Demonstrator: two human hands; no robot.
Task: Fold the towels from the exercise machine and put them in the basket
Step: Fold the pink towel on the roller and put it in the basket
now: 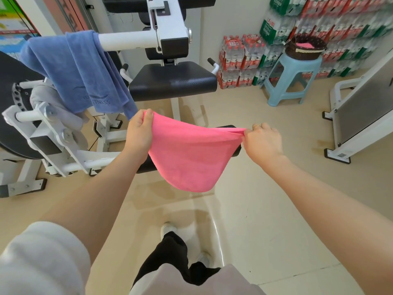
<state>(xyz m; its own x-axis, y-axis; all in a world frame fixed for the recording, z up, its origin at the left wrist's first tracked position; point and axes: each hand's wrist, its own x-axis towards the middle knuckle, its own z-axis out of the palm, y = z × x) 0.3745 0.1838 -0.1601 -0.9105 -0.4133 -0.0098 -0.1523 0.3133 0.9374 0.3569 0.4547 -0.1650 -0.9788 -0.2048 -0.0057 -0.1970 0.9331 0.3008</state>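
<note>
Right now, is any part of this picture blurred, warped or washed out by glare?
Head view: the stacked water bottle packs at upper right are smeared; wide-angle bending curves the edges; a bright streak of glare lies on the glossy beige floor; the pink towel is sharp.

On the blue towel (78, 69) hung over the white bar of the exercise machine at the far left, part of a printed word ending in "TNESS" can be read. The labels on the bottle packs (238, 58) at the far right are too blurred to be read.

pink towel (191, 158): sagging, airborne | blue towel (78, 69): draped on machine | basket (305, 46): on stool
</note>
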